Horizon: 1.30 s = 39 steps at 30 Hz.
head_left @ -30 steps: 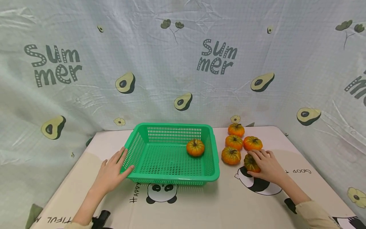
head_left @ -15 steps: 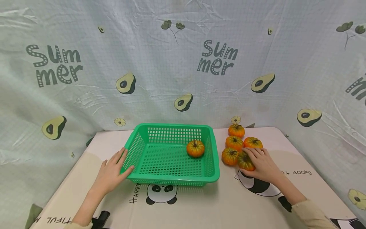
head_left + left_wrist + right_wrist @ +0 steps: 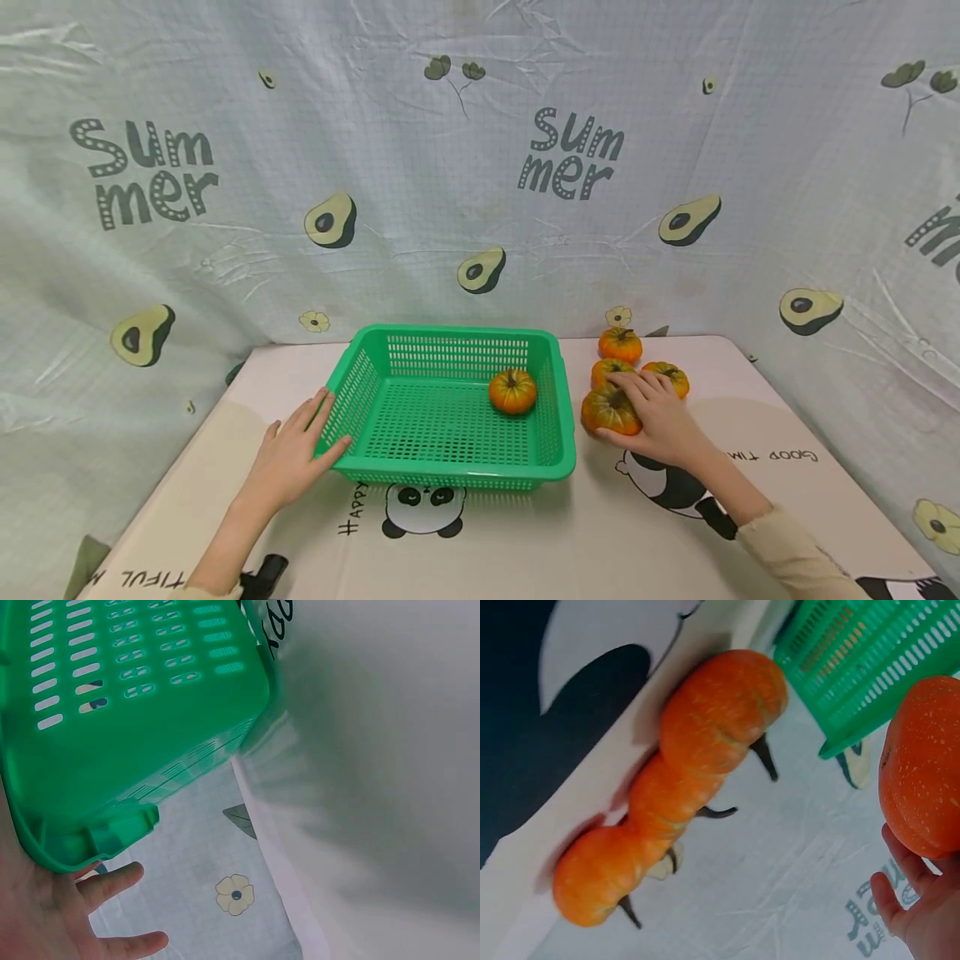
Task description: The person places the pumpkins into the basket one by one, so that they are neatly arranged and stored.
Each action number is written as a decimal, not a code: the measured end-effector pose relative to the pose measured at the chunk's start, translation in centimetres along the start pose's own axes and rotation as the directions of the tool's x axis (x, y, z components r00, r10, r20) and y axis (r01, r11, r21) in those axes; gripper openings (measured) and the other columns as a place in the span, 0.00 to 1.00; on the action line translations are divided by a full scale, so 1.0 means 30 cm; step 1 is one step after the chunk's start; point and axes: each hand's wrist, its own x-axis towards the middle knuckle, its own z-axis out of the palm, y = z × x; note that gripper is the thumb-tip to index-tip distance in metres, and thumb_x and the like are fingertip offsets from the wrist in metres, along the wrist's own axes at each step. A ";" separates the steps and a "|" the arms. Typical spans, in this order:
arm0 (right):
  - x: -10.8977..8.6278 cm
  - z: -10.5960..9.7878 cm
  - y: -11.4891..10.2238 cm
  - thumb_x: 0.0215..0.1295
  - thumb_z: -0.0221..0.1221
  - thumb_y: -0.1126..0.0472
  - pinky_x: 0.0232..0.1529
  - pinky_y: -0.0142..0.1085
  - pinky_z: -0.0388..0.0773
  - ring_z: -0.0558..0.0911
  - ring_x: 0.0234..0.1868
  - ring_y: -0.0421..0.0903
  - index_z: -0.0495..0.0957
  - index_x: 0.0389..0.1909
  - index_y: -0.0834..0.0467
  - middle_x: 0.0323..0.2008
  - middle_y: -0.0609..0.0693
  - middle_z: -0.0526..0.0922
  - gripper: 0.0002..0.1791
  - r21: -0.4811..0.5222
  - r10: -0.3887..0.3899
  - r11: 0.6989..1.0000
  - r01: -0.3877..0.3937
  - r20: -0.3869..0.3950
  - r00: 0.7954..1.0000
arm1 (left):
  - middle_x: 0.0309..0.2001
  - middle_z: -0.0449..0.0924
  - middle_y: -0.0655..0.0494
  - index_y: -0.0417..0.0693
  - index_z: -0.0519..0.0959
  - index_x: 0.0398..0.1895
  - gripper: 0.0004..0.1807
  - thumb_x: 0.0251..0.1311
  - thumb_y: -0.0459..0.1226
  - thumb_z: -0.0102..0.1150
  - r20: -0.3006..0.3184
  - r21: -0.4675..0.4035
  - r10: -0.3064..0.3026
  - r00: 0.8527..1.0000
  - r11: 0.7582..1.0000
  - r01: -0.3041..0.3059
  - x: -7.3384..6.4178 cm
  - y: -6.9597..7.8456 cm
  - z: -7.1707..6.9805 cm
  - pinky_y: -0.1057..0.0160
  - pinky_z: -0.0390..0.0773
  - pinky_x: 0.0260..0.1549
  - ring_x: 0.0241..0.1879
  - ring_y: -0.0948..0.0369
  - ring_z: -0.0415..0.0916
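My right hand (image 3: 658, 423) grips a small orange-and-green pumpkin (image 3: 609, 410) just right of the green basket. In the right wrist view that pumpkin (image 3: 930, 769) is up in the fingers, level with the basket. It overlaps another pumpkin in the head view, hiding it. Behind it sit further pumpkins (image 3: 619, 344); the right wrist view shows several in a row (image 3: 724, 709), dark stems out. One pumpkin (image 3: 513, 392) lies inside the basket (image 3: 450, 472), towards its right side. My left hand (image 3: 288, 454) rests at the basket's left rim, fingers spread and straight.
The pale tabletop (image 3: 525, 550) bears printed pandas and lettering. A printed cloth (image 3: 420, 167) with avocados hangs behind the table and along its sides. The basket's right wall (image 3: 564, 417) stands between its inside and the pumpkins on the table.
My right hand has moved left with the pumpkin, from the right of the group to over the front-left pumpkin. The left hand and basket have stayed in place.
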 end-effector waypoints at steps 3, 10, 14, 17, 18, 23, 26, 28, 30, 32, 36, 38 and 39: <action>0.022 0.004 -0.021 0.39 0.66 0.42 0.50 0.50 0.61 0.69 0.49 0.52 0.68 0.54 0.58 0.49 0.54 0.75 0.40 0.051 0.000 0.999 0.000 -0.008 1.000 | 0.66 0.56 0.40 0.37 0.57 0.65 0.38 0.58 0.53 0.48 0.001 0.002 -0.001 1.000 1.000 0.001 -0.001 0.003 -0.002 0.32 0.58 0.49 0.62 0.43 0.58; 0.074 0.003 -0.073 0.42 0.66 0.45 0.50 0.52 0.61 0.69 0.48 0.49 0.68 0.56 0.57 0.50 0.51 0.76 0.39 0.158 -0.009 0.987 0.014 -0.032 0.999 | 0.66 0.55 0.41 0.37 0.57 0.65 0.38 0.58 0.53 0.48 0.007 -0.003 -0.004 1.000 1.000 0.004 0.000 0.004 -0.003 0.32 0.57 0.49 0.62 0.43 0.57; 0.104 0.007 -0.099 0.43 0.66 0.47 0.51 0.50 0.62 0.69 0.49 0.47 0.69 0.55 0.58 0.50 0.50 0.75 0.37 0.218 -0.002 0.976 0.006 -0.022 1.000 | 0.66 0.55 0.41 0.38 0.56 0.65 0.39 0.58 0.54 0.47 0.009 -0.005 -0.005 1.000 1.000 0.005 0.000 0.001 -0.004 0.31 0.57 0.50 0.62 0.43 0.57; 0.125 0.012 -0.116 0.44 0.66 0.48 0.53 0.51 0.63 0.69 0.51 0.48 0.70 0.55 0.58 0.51 0.50 0.74 0.35 0.259 0.014 0.966 -0.014 0.004 1.000 | 0.66 0.55 0.41 0.38 0.56 0.65 0.39 0.58 0.55 0.46 0.008 -0.003 -0.004 1.000 1.000 0.004 0.000 0.000 -0.002 0.31 0.57 0.50 0.62 0.43 0.57; 0.131 0.014 -0.121 0.45 0.65 0.48 0.53 0.50 0.64 0.69 0.51 0.48 0.70 0.54 0.58 0.51 0.50 0.74 0.35 0.266 0.015 0.964 -0.018 0.013 1.000 | 0.66 0.55 0.40 0.38 0.56 0.65 0.39 0.58 0.54 0.47 0.007 -0.004 -0.003 1.000 1.000 0.003 0.000 -0.001 -0.001 0.31 0.57 0.49 0.62 0.43 0.57; 0.164 0.028 -0.144 0.47 0.64 0.47 0.49 0.47 0.66 0.68 0.48 0.44 0.68 0.55 0.55 0.50 0.48 0.74 0.34 0.305 -0.013 0.952 -0.009 0.070 0.997 | 0.66 0.55 0.40 0.37 0.57 0.65 0.39 0.58 0.55 0.47 -0.001 -0.005 -0.001 1.000 1.000 0.001 -0.001 -0.001 0.004 0.31 0.57 0.49 0.62 0.43 0.57; 0.180 0.043 -0.156 0.48 0.62 0.45 0.47 0.44 0.66 0.67 0.47 0.41 0.67 0.56 0.52 0.50 0.46 0.74 0.33 0.331 -0.037 0.944 -0.002 0.109 0.993 | 0.66 0.55 0.40 0.37 0.56 0.65 0.39 0.58 0.55 0.47 0.000 -0.003 -0.003 1.000 1.000 0.003 -0.001 0.000 0.004 0.32 0.58 0.49 0.62 0.43 0.58; 0.190 0.056 -0.161 0.49 0.62 0.45 0.48 0.44 0.66 0.67 0.48 0.42 0.66 0.57 0.52 0.51 0.47 0.73 0.33 0.352 -0.050 0.936 0.000 0.133 0.990 | 0.66 0.55 0.40 0.37 0.56 0.65 0.39 0.58 0.55 0.46 0.005 -0.003 -0.005 1.000 1.000 0.005 0.000 0.000 0.002 0.32 0.58 0.49 0.62 0.43 0.58; 0.200 0.070 -0.165 0.51 0.61 0.44 0.49 0.46 0.66 0.67 0.51 0.44 0.66 0.57 0.52 0.53 0.48 0.71 0.33 0.367 -0.070 0.930 0.009 0.154 0.986 | 0.66 0.55 0.40 0.37 0.56 0.65 0.39 0.58 0.54 0.46 0.011 -0.004 -0.006 1.000 1.000 0.006 0.001 0.001 -0.001 0.32 0.58 0.50 0.62 0.43 0.57; 0.210 0.084 -0.167 0.51 0.60 0.44 0.50 0.47 0.65 0.67 0.52 0.47 0.66 0.58 0.53 0.54 0.49 0.69 0.33 0.379 -0.087 0.925 0.017 0.170 0.982 | 0.66 0.54 0.40 0.37 0.56 0.65 0.39 0.59 0.54 0.46 0.014 -0.005 -0.006 1.000 1.000 0.006 0.001 0.001 -0.004 0.33 0.58 0.50 0.62 0.42 0.57; 0.226 0.114 -0.168 0.51 0.60 0.42 0.50 0.46 0.64 0.67 0.51 0.48 0.67 0.58 0.54 0.52 0.51 0.67 0.35 0.377 -0.118 0.926 0.036 0.195 0.974 | 0.66 0.54 0.40 0.36 0.56 0.65 0.39 0.59 0.53 0.47 0.019 -0.009 -0.004 1.000 1.000 0.004 0.001 0.003 -0.006 0.33 0.58 0.51 0.62 0.42 0.56; 0.235 0.127 -0.171 0.50 0.60 0.41 0.49 0.45 0.64 0.67 0.51 0.47 0.67 0.58 0.54 0.51 0.51 0.68 0.36 0.370 -0.137 0.927 0.054 0.202 0.970 | 0.66 0.54 0.40 0.37 0.56 0.65 0.39 0.59 0.53 0.47 0.021 -0.009 -0.003 1.000 1.000 0.003 0.000 0.003 -0.006 0.33 0.58 0.51 0.62 0.42 0.56; 0.240 0.132 -0.173 0.49 0.60 0.40 0.48 0.44 0.64 0.67 0.50 0.46 0.68 0.57 0.55 0.50 0.50 0.68 0.36 0.366 -0.149 0.928 0.066 0.205 0.967 | 0.66 0.54 0.40 0.37 0.56 0.65 0.39 0.59 0.53 0.47 0.022 -0.010 -0.003 1.000 1.000 0.003 0.000 0.004 -0.006 0.33 0.58 0.51 0.62 0.42 0.56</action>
